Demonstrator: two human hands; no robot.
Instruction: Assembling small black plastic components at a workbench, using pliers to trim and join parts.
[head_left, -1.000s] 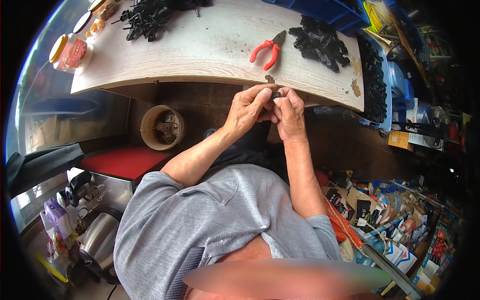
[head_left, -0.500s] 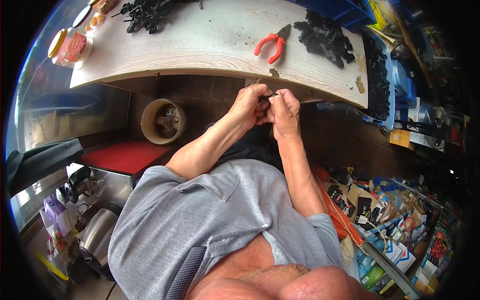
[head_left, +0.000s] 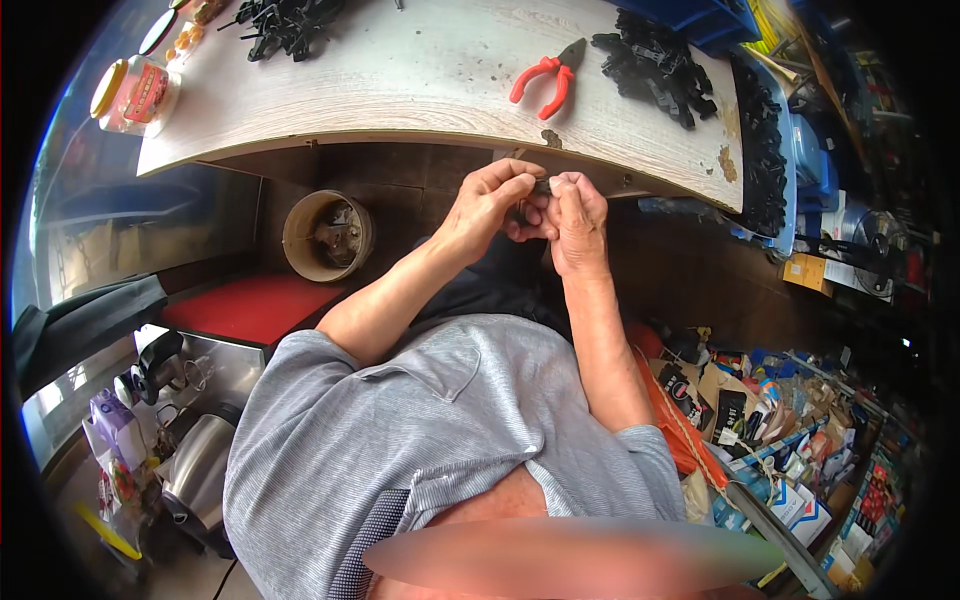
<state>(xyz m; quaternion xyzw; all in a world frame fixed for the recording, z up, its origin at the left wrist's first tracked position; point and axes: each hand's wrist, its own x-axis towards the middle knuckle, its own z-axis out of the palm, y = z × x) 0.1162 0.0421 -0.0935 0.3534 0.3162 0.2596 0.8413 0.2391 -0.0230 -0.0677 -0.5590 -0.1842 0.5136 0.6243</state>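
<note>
Both my hands meet just off the near edge of the worktable [head_left: 400,100]. A small black plastic piece [head_left: 542,186] sits between them, mostly covered by fingers. My left hand [head_left: 488,205] pinches it from one side with thumb and forefinger. From the other side my right hand [head_left: 578,222] grips it, fingertips pressed together. Beyond them, red-handled pliers [head_left: 546,82] lie on the tabletop with handles spread. To their right is a heap of black plastic parts [head_left: 655,70]; another black pile [head_left: 285,28] lies at the far left.
A jar with a yellow lid [head_left: 135,95] stands at the table's left end. Under the table's edge is a round bucket [head_left: 328,237] with scraps inside. A blue crate of black parts [head_left: 762,150] adjoins the right end. Cluttered boxes [head_left: 770,420] fill the lower right.
My left hand has shifted slightly and its fingers are more extended at the black piece. My right hand has moved a little to the right. The pliers have not been touched.
</note>
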